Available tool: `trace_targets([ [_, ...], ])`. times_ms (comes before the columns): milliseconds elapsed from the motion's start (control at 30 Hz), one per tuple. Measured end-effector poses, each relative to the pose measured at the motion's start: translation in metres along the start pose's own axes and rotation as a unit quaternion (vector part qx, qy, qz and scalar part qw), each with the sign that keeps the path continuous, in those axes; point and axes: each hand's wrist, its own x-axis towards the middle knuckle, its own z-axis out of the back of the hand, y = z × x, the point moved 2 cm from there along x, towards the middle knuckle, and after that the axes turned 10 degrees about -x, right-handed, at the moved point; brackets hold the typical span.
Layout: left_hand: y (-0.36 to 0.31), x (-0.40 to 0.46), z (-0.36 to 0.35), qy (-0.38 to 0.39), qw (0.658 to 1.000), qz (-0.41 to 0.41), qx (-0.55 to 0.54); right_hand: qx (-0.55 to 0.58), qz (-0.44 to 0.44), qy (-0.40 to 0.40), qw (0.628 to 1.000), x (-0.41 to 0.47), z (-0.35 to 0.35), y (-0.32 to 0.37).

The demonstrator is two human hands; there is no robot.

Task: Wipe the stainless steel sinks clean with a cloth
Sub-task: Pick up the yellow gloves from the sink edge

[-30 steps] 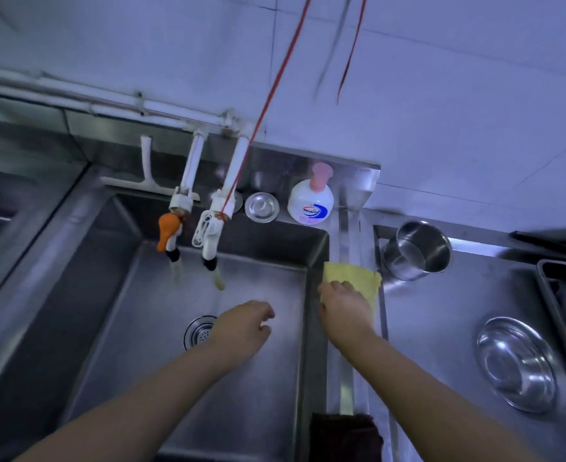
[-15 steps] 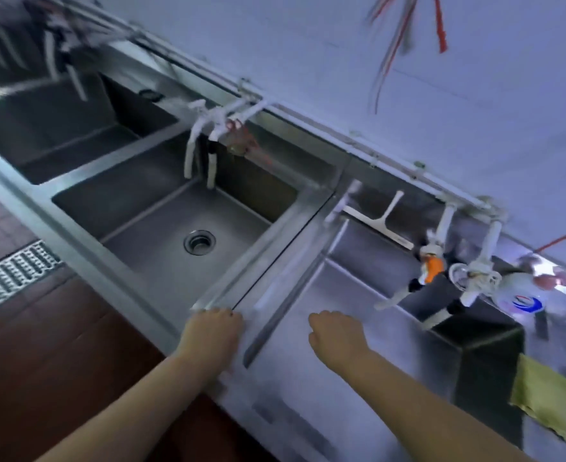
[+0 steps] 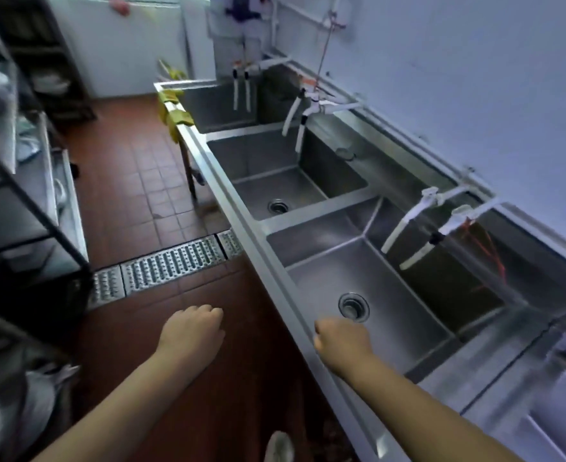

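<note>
Stainless steel sinks (image 3: 391, 315) — row along wall, basins bare; yellow cloths (image 3: 175, 110) draped over far end rim.

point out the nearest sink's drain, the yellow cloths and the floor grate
nearest sink's drain (image 3: 353, 307), head view, on the strainer's centre
yellow cloths (image 3: 179, 117), head view, on the cloth draped over the far sink's rim
floor grate (image 3: 174, 262), head view, mid-panel
</note>
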Motion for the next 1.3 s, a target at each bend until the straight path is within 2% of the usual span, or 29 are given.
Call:
trace_targets([
  [200, 0.080, 0.065, 0.022, 0.007, 0.997, 0.083, 0.006, 0.004, 0.076, -0.054, 0.996, 0.135, 0.039, 0.039],
  [567, 0.194, 0.172, 0.065, -0.019, 0.975, 0.215, -0.059, -0.026, 0.174, -0.071, 0.982, 0.339, 0.132, 0.103],
  [800, 0.291, 0.270, 0.090, -0.046, 0.971, 0.220, -0.081, -0.025, 0.169, -0.083, 0.982, 0.457, 0.175, 0.167],
  [1100, 0.468, 0.391, 0.132, -0.042, 0.974, 0.192, -0.113, -0.028, 0.134, -0.065, 0.988, 0.612, 0.222, 0.284],
  [1300, 0.538, 0.476, 0.156, -0.033, 0.976, 0.169, -0.132, -0.007, 0.093, -0.039, 0.995, 0.691, 0.245, 0.308],
])
